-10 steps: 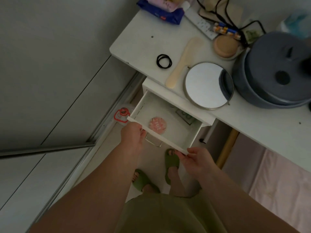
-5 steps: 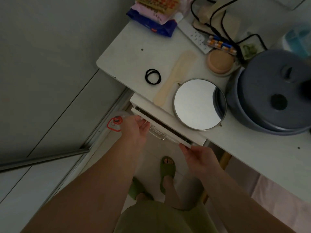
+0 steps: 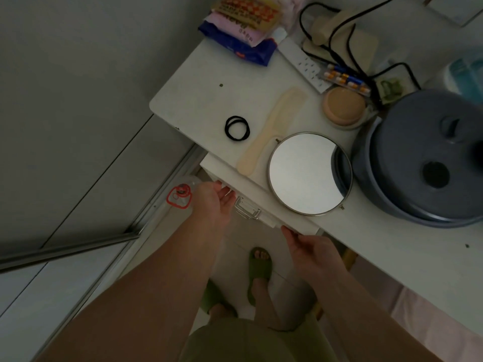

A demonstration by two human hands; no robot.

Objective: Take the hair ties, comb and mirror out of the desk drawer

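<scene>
Black hair ties (image 3: 236, 128) lie on the white desk top (image 3: 198, 95). Right of them rests a cream comb (image 3: 271, 129), and a round mirror (image 3: 305, 173) lies flat near the desk's front edge. Below it the white drawer (image 3: 264, 214) is pushed in, its front flush under the desk, with a metal handle (image 3: 247, 209). My left hand (image 3: 213, 202) presses flat against the drawer front's left end, fingers spread. My right hand (image 3: 309, 250) touches the drawer front's right corner with its fingertips. Neither hand holds anything.
A large grey round container (image 3: 428, 158) fills the desk's right side. A round tan compact (image 3: 343, 105), power strip (image 3: 303, 65), black cables, pill strips and snack packets (image 3: 243, 27) crowd the back. A clear bottle with a red label (image 3: 180, 195) lies on the floor by a sliding-door rail.
The drawer stood open a second ago, showing a pink round item inside. Both hands pushed its front inward, and it is now shut.
</scene>
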